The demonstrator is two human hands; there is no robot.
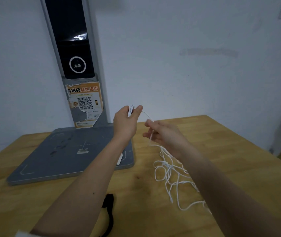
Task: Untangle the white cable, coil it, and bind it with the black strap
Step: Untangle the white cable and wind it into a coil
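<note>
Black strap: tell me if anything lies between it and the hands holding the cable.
The left forearm crosses above the black strap, hiding part of it. Both hands are raised farther back, the left hand and right hand gripping the white cable.

Strap (pixel 108 209) left of cable (pixel 170 170)

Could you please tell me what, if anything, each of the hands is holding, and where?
The left hand pinches the thin white cable at its gathered end; the right hand grips the strand just below, above the tangle.

Bare table (pixel 221 134) right; grey base plate (pixel 68 156) blocks left.
</note>
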